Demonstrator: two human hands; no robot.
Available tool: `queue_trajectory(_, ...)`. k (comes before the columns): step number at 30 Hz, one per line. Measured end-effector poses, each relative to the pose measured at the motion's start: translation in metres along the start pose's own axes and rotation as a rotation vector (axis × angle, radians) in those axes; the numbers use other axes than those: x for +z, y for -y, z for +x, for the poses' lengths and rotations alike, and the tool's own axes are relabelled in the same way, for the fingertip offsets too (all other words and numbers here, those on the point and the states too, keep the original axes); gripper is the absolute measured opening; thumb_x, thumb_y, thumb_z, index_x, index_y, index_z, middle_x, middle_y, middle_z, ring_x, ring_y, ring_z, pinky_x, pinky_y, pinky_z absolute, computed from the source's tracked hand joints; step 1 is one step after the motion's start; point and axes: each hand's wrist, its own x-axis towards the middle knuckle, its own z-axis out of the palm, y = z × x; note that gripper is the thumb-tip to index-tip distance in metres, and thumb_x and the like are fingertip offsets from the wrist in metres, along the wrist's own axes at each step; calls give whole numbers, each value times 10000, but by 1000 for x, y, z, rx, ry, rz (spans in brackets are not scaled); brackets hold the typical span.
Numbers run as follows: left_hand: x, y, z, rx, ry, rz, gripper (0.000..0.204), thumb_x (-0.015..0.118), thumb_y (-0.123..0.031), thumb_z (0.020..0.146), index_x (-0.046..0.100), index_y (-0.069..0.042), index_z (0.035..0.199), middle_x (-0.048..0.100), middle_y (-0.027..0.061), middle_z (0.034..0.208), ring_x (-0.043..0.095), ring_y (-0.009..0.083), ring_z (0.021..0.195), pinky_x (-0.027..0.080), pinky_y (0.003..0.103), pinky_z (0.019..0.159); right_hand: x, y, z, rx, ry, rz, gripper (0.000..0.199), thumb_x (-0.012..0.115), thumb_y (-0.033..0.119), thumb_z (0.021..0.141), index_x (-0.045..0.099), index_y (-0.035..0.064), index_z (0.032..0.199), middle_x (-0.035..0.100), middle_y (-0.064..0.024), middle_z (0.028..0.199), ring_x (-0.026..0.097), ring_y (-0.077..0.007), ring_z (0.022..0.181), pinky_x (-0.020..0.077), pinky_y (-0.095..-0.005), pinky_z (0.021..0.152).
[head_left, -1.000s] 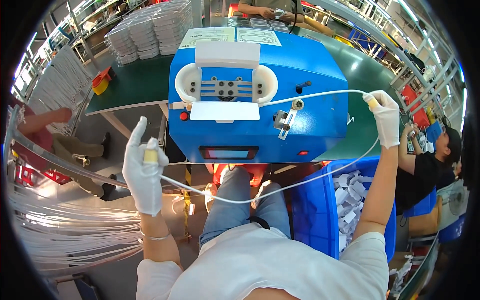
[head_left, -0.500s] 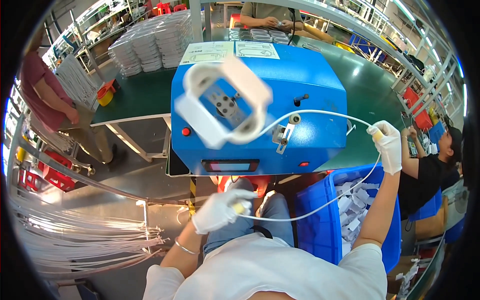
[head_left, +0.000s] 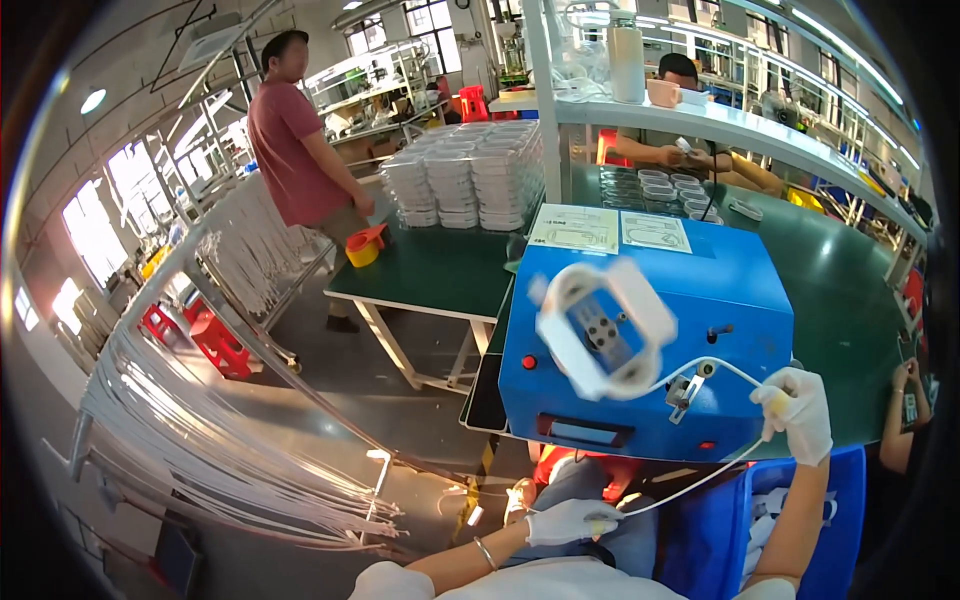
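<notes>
Gloved left hand (head_left: 568,521) at 6 o'clock, pinching one end of thin white cable (head_left: 690,487). Gloved right hand (head_left: 797,412) at 4 o'clock, closed around the other end. Cable arcing smooth past boxy blue machine (head_left: 740,300) with blurred white winding spool (head_left: 605,328).

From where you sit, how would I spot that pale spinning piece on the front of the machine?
Find the big blue box-shaped machine at the edge of the green table. On its sloping front face sits a white oval reel with a blue centre dotted with dark holes, blurred in the picture. A thin white cable runs from it to the gloved right hand; nothing else on that face is white.
</notes>
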Motion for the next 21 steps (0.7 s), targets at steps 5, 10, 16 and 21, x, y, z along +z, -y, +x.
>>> queue_trajectory(5,-11,-6,-11,-11,-92,-82,386,553,-260,928,548,-58,1256,612,81,1140,555,155,1050,427,293,926,12,10,6,2,90,118,176,630,122,832,631,-30,743,537,-28,567,491,-80,382,388,-185,371)
queue_trajectory(10,-11,11,-4,24,-25,55,352,572,-212,907,576,-62,1226,615,79,1138,568,155,1029,424,286,931,10,4,-2,-1,69,141,184,613,133,846,626,-23,750,540,-29,557,500,-82,373,380,-180,371)
queue_trajectory(16,1,-28,5,68,98,38,317,573,-185,900,603,-75,1196,626,65,1098,581,135,975,436,278,903,13,1,-14,23,77,230,187,600,140,856,626,-24,770,537,-39,569,511,-102,373,379,-196,377)
queue_trajectory(21,-7,-109,-4,106,131,187,386,593,-168,880,554,-88,1256,640,67,1033,588,124,890,450,243,845,30,14,-11,42,53,221,215,584,151,870,598,-24,745,489,-18,511,465,-75,374,396,-205,364)
